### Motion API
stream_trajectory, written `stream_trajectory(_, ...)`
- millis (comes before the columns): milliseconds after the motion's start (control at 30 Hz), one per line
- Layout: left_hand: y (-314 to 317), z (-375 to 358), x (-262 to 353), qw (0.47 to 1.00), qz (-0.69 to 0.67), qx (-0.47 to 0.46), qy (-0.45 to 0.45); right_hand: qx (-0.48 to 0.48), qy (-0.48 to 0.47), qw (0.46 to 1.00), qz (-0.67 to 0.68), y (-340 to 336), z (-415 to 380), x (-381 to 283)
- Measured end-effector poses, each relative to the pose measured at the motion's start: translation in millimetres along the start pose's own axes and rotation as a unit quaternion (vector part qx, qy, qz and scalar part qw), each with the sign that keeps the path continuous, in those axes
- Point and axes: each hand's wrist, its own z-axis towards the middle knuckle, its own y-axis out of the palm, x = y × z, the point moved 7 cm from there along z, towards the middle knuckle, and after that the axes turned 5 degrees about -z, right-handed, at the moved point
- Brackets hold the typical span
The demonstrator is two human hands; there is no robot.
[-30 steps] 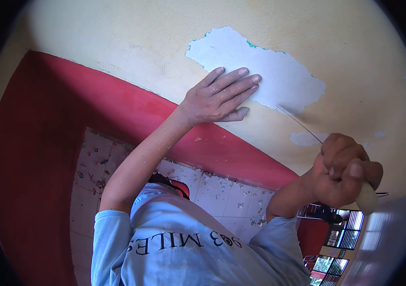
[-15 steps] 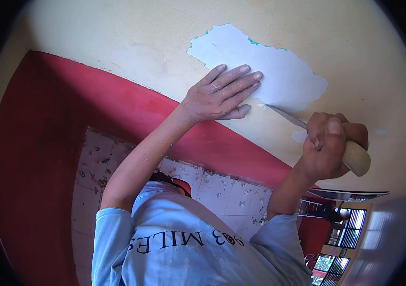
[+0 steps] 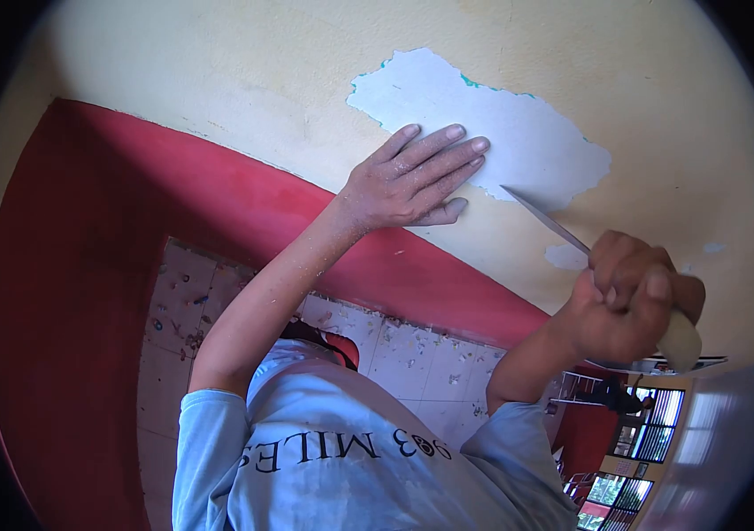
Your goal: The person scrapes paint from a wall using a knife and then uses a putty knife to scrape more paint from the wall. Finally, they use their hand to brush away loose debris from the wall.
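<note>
My left hand [image 3: 412, 181], dusty and with its fingers apart, lies flat on the wall, its fingertips over the lower left part of a bare white patch [image 3: 519, 133] with a ragged edge. My right hand [image 3: 634, 296] is wrapped round the pale rounded handle [image 3: 680, 343] of a scraper. The scraper's thin blade [image 3: 547, 221] points up and left, with its tip at the lower edge of the patch. Whether the tip touches the wall cannot be made out.
Cream paint [image 3: 244, 71] surrounds the patch, above a red wall band [image 3: 253, 181]. Paint flakes lie on the tiled floor [image 3: 395, 354]. At the lower right, a person [image 3: 616, 396] in dark clothes is by a ladder [image 3: 576, 388], near windows [image 3: 660, 425].
My right hand has moved right and down with the scraper, and the handle now hangs lower. The blade is more exposed. My left hand has stayed nearly in place on the wall.
</note>
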Motion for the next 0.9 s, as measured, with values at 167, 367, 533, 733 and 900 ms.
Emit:
stream_trajectory(167,0.5,-0.5,1.2,1.0,-0.004,-0.002,0.003,0.032,0.023,0.999,-0.036,2.3,-2.4,7.0)
stream_trajectory(367,-0.7,0.3,3.9,1.0,-0.002,-0.005,0.009,0.068,0.069,0.995,-0.026,5.0,-13.5,26.9)
stream_trajectory(533,-1.3,-2.4,-1.2,1.0,0.001,-0.011,0.006,0.018,0.008,0.997,0.07,1.4,-7.6,14.4)
stream_trajectory(733,-2.1,-3.1,-1.9,1.0,0.002,-0.007,0.008,0.015,0.007,0.999,-0.046,14.0,-7.3,9.9)
stream_trajectory(900,-1.8,-4.3,-5.0,1.0,0.006,-0.005,0.005,-0.017,-0.047,0.997,0.06,7.8,-9.0,5.6)
